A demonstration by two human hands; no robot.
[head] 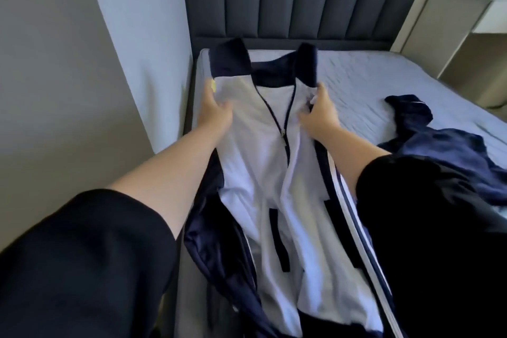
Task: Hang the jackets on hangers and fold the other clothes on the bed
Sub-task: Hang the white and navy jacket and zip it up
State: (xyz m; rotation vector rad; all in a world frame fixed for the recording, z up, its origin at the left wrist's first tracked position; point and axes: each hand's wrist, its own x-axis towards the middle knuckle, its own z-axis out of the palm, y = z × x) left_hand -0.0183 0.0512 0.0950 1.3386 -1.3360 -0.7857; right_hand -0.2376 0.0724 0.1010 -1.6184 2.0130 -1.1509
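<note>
the bed [356, 85] has a white-and-navy jacket [274, 173] over its left side, no hanger in sight, and a crumpled navy garment [439, 151] lying unfolded further right, so little looks done. left hand [215, 112] and right hand [319, 115] each grip a jacket shoulder, fingers curled.

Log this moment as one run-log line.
left hand: grips jacket shoulder | right hand: grips other shoulder | jacket: white-navy, zip partly open, not yet hung | navy garment: crumpled on bed
</note>
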